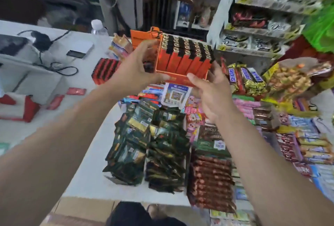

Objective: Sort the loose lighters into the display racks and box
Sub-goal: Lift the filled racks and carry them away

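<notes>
Where shelves (256,8) crowd, white counter (86,162) — snacks (213,177) (heaped), lighters (184,57).

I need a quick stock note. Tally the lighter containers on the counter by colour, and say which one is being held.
Orange cardboard box of orange lighters, gripped by the left hand and right hand: 1
Red-and-black display rack of lighters, resting on the white counter: 1
Total: 2
</notes>
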